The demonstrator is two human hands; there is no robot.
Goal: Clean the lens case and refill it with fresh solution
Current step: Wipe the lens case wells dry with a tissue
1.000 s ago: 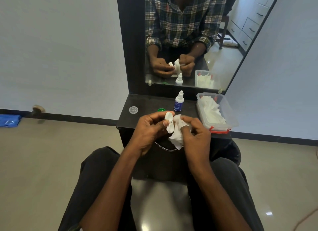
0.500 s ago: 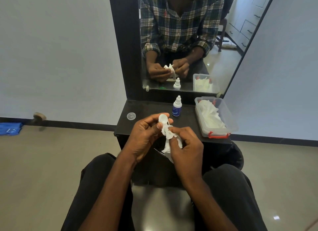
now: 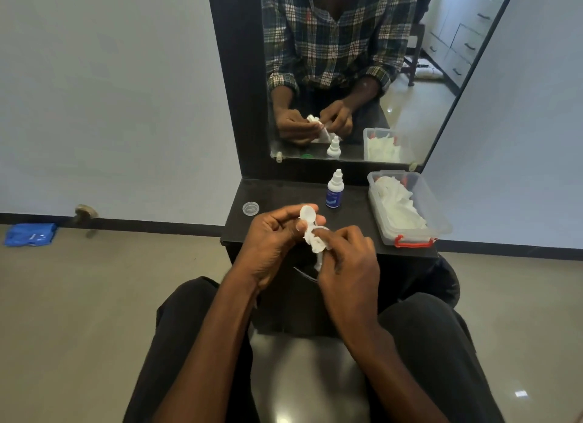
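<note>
Since a second ago, our right hand (image 3: 347,265) has pressed the tissue (image 3: 317,244) tighter into the lens case (image 3: 307,216), covering one well. Our left hand (image 3: 271,242) pinches the case over the dark vanity shelf (image 3: 284,198). Behind stand the solution bottle (image 3: 334,190), a loose clear cap (image 3: 250,208) and the tissue box (image 3: 435,214).

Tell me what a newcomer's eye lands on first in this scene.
First, the two hands at centre: the left hand holds a white lens case while the right hand presses a crumpled tissue against it. Behind them on the black shelf stand a small blue-labelled solution bottle and, to its right, a clear box of tissues. Above, the mirror reflects the hands.
</note>
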